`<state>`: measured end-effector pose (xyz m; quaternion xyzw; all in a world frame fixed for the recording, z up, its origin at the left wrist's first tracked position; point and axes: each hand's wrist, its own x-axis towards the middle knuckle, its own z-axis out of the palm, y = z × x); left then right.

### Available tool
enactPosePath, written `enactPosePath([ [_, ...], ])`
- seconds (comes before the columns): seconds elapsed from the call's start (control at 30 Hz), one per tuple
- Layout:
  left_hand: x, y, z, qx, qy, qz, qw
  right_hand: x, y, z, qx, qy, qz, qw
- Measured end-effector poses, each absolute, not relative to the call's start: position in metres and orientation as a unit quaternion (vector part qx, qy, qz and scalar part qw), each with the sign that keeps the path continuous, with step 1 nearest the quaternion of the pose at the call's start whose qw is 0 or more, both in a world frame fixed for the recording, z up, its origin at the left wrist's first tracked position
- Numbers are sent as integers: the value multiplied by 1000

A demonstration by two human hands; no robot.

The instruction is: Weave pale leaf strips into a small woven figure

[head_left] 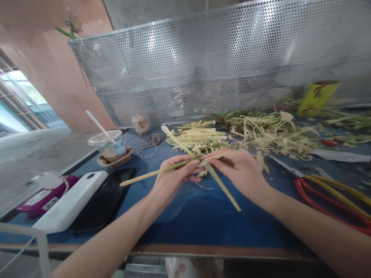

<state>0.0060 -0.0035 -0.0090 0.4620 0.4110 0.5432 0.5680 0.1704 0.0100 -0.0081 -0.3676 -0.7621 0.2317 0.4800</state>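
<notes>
Perforated metal panelling (pixel 174 69) is standing behind the blue tabletop (pixel 179 222), so I'm using the pale strip pile (pixel 198 135) lying out there as my landmark. Both hands are working on the near side of it. Left hand (pixel 174 172) is pinching with the thumb on top and the other fingers curling under, while the right hand (pixel 242 168) is pinching too, its fingertips practically meeting the left ones. Held strips (pixel 223 187) are crossing right between those fingertips, so neither hand is really nearer; both are gripping. Long axes are going three ways: one length is pointing toward the left end of the pile, one is running out left and nearer than the pile, and one is slanting away from the pile and to the right. Can't tell if it's one folded piece or several, since fingers are covering the join. Also, a thin dry strip (pixel 224 153) is lying along the right fingers.

Further out, some twine (pixel 149 143) is sprawling just left of the pile, with a lidded cup (pixel 114 146) sitting beyond it on that side. Loose peelings (pixel 269 129) are heaping up right of the pile, and scissors (pixel 297 173) are lying to its right, on the nearer side.
</notes>
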Motion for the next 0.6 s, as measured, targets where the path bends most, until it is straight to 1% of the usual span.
enactPosePath([
  [0.1, 7, -4, -10, 467, 406, 548, 563, 170, 12, -8, -415, -700, 366, 452],
  [0.2, 7, -6, -10, 515, 399, 532, 541, 169, 16, -11, -382, -630, 511, 442],
  [0.27, 7, -8, -10, 539, 394, 522, 530, 169, 17, -13, -374, -600, 552, 442],
  [0.37, 6, -8, -12, 544, 391, 513, 537, 169, 17, -14, -391, -617, 511, 453],
  [0.5, 5, -6, -12, 528, 401, 517, 541, 170, 14, -14, -354, -701, 414, 460],
  [0.53, 5, -5, -11, 518, 408, 521, 542, 171, 13, -14, -346, -736, 365, 454],
  [0.6, 4, -3, -9, 487, 423, 526, 554, 174, 14, -13, -322, -819, 213, 425],
])
